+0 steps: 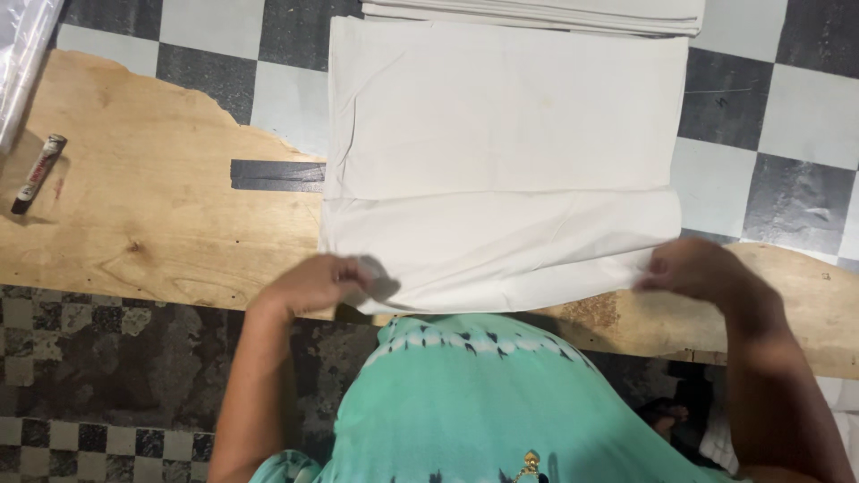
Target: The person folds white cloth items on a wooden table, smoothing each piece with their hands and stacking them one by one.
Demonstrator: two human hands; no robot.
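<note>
A white cloth [501,152] lies spread flat over a wooden board [152,206], its near part folded into a band along the front. My left hand [318,282] pinches the cloth's near left corner. My right hand [693,268] grips the near right corner. Both hands sit at the board's front edge, just ahead of my green patterned top.
A stack of folded white cloths [537,13] lies beyond the spread cloth at the top. A marker pen [38,172] rests on the board's far left. A strip of black tape [277,174] crosses the board. Clear plastic [22,54] lies at the upper left. The floor is black-and-white checkered tile [787,116].
</note>
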